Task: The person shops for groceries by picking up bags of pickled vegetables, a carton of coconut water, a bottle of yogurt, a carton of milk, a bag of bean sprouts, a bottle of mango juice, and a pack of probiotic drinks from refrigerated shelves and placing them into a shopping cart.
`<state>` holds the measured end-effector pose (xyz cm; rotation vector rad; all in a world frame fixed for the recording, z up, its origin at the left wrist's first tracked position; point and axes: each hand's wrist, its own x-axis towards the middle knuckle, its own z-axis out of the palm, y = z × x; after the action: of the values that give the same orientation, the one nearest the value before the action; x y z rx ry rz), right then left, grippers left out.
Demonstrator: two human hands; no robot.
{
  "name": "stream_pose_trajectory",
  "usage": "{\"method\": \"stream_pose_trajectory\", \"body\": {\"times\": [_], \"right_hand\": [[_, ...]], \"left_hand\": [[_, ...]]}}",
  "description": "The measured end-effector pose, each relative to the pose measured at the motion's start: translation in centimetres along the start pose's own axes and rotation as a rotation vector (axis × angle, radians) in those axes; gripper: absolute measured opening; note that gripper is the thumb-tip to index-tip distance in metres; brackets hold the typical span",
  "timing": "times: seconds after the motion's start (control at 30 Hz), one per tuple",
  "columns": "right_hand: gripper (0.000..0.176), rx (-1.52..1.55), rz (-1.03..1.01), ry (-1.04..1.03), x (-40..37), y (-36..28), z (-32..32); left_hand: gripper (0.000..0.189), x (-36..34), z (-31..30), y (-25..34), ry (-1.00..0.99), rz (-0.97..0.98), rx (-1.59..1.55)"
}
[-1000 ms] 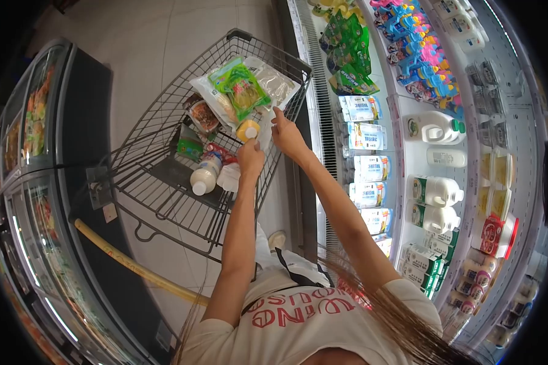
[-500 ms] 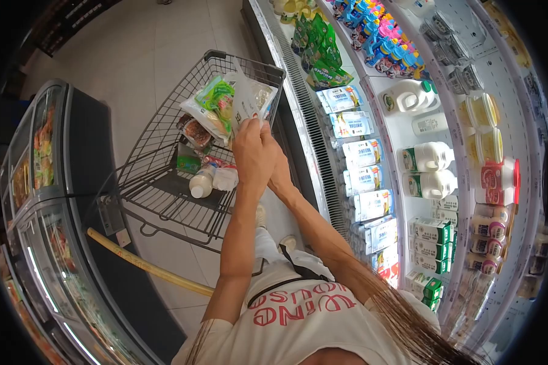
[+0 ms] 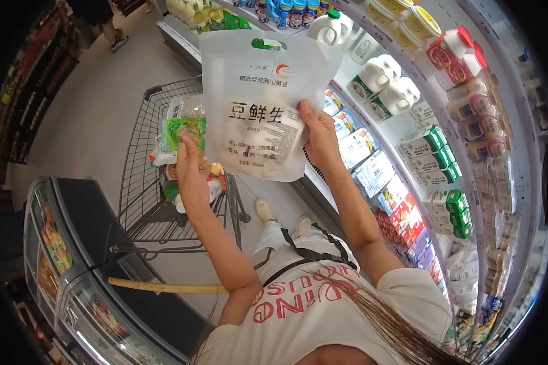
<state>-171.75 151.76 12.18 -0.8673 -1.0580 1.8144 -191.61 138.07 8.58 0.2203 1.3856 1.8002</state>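
A translucent white plastic bag (image 3: 249, 91) with printed characters and a cut-out handle at its top is held up flat in front of me. My right hand (image 3: 320, 135) grips its right edge, thumb on the printed face. Beside the bag's left edge is my left hand (image 3: 193, 176), fingers stretched upward and apparently off the bag. Behind that hand, in the shopping cart (image 3: 141, 207), lies a green and clear packet (image 3: 178, 132). A white bottle (image 3: 215, 188) lies lower in the cart, partly hidden by my left wrist.
Along the right runs a chilled shelf with white milk jugs (image 3: 380, 70), green-and-white cartons (image 3: 429, 155) and red-capped jugs (image 3: 450, 53). A freezer cabinet (image 3: 73, 225) stands at the lower left, with a yellow pole (image 3: 164, 286) near it. A person's legs (image 3: 108, 30) show at the far left.
The bag has come up out of the cart and now faces me, spread flat. My hands, together before, have moved apart. The view has shifted, and the cart appears farther left.
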Motion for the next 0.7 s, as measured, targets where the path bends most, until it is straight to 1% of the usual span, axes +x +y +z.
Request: {"method": "stream_pose_trajectory", "body": {"times": [0.03,0.13,0.2,0.23,0.33,0.37,0.43,0.5,0.6,0.63,0.7], "right_hand": [[0.037,0.052,0.020,0.023,-1.0,-1.5,-0.3],[0.041,0.132,0.030,0.108,-3.4,-3.5,-2.5],[0.042,0.160,0.008,0.191,-5.3,-4.4,-4.4],[0.039,0.135,-0.012,0.188,-6.3,-4.6,-5.6],[0.041,0.090,-0.063,0.210,-10.2,-5.8,-8.4],[0.044,0.065,-0.105,0.210,-11.6,-5.9,-9.5],[0.043,0.119,-0.220,0.348,-14.8,-6.2,-10.8],[0.042,0.141,-0.311,0.464,-18.3,-6.6,-12.7],[0.044,0.178,-0.315,0.603,-24.9,-7.5,-15.7],[0.042,0.213,-0.320,0.598,-27.2,-7.7,-16.8],[0.038,0.270,-0.349,0.623,-32.4,-7.5,-19.3]], "left_hand": [[0.064,0.0,-0.1,-0.5,-0.076,-0.164,-0.099],[0.075,-1.8,1.6,-3.0,-0.586,-0.372,-0.387],[0.071,-2.3,3.2,-4.3,-0.693,-0.365,-0.333],[0.069,-3.1,3.9,-4.9,-0.739,-0.375,-0.306],[0.063,-5.5,6.2,-5.6,-0.777,-0.471,-0.326],[0.061,-6.8,6.7,-5.8,-0.794,-0.492,-0.335],[0.058,-9.9,8.3,-6.3,-0.841,-0.535,-0.368],[0.056,-13.4,9.7,-7.3,-0.890,-0.523,-0.334],[0.055,-18.9,10.8,-9.7,-0.943,-0.530,-0.276],[0.055,-20.9,11.2,-10.6,-0.965,-0.542,-0.257],[0.057,-24.1,11.2,-12.7,-1.012,-0.628,-0.193]]}}
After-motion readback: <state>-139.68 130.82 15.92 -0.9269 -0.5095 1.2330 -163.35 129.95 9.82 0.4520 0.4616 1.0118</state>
